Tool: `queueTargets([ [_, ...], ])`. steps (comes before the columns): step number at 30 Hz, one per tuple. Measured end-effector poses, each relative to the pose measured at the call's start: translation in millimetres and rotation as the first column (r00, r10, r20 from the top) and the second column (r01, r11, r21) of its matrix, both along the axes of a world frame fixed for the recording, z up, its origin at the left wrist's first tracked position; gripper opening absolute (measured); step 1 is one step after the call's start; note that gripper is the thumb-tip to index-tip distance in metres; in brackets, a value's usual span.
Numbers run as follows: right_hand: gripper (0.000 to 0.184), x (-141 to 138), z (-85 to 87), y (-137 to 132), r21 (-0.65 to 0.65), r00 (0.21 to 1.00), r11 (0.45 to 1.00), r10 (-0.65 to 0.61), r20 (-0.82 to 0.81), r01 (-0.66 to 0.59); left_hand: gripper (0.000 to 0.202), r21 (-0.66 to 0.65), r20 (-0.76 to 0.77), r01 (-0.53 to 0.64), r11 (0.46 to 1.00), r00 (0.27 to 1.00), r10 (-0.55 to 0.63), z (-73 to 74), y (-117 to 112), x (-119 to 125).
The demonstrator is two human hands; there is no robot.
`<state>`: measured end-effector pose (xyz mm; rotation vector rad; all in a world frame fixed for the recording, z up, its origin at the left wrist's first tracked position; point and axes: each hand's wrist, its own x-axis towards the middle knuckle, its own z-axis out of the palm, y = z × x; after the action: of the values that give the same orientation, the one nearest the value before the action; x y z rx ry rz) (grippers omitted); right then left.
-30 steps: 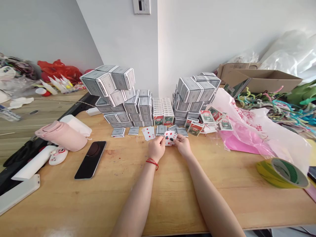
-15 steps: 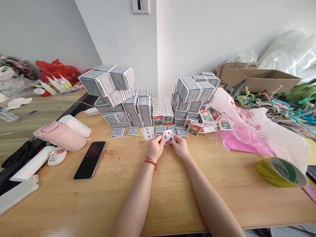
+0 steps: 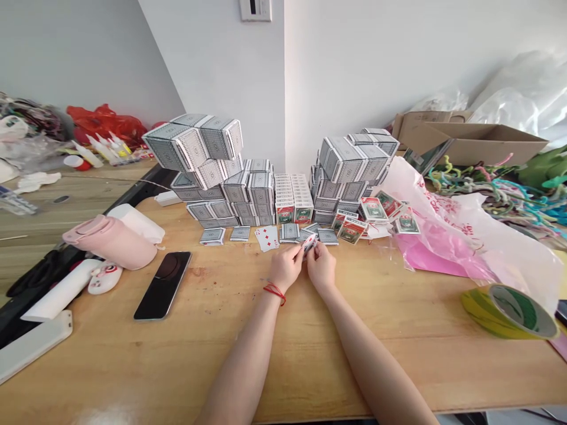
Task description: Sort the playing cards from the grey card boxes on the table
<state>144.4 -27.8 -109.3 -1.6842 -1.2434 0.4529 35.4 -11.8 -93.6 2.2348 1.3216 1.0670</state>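
My left hand (image 3: pixel 286 265), with a red string at the wrist, pinches small playing cards (image 3: pixel 309 242) from the left. On their right side my right hand (image 3: pixel 322 265) grips the same cards, its fingertips close to the left ones. The cards are tilted on edge, and most of their faces are hidden by my fingers. Just beyond lie folded grey-backed cards (image 3: pixel 290 231), several of them in a row. A face-up diamond card (image 3: pixel 267 238) lies on other cards to the left of my hands.
Grey folded-card blocks are stacked at left (image 3: pixel 212 171) and right (image 3: pixel 354 171), with boxed decks (image 3: pixel 294 195) between. Loose card boxes (image 3: pixel 352 229) lie right. A phone (image 3: pixel 163 286), pink bottle (image 3: pixel 110 241), tape roll (image 3: pixel 509 311), plastic bag (image 3: pixel 447 230) and cardboard box (image 3: pixel 482 144) surround the work area.
The cards in my hands have turned from facing me to nearly edge-on. Both hands have come closer together around them. The view has shifted slightly.
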Motion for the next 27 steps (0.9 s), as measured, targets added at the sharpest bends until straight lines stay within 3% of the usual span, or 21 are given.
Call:
queueTargets([
  [8,0.033,1.4,0.6,0.1,0.030,0.997,0.998,-0.056,0.043,0.055,0.029,0.059,-0.015,0.068,0.996,0.998,-0.068,0.1,-2.2,2.9],
  [19,0.035,1.1,5.4,-0.7,0.027,0.985,0.986,-0.163,0.057,0.161,0.027,0.169,-0.060,0.044,0.985,0.998,-0.034,-5.6,-1.8,5.6],
  [27,0.042,8.7,6.4,2.4,0.020,0.983,0.983,-0.181,0.034,0.180,0.029,0.129,-0.084,0.000,0.992,0.996,0.011,-5.7,-6.8,9.9],
])
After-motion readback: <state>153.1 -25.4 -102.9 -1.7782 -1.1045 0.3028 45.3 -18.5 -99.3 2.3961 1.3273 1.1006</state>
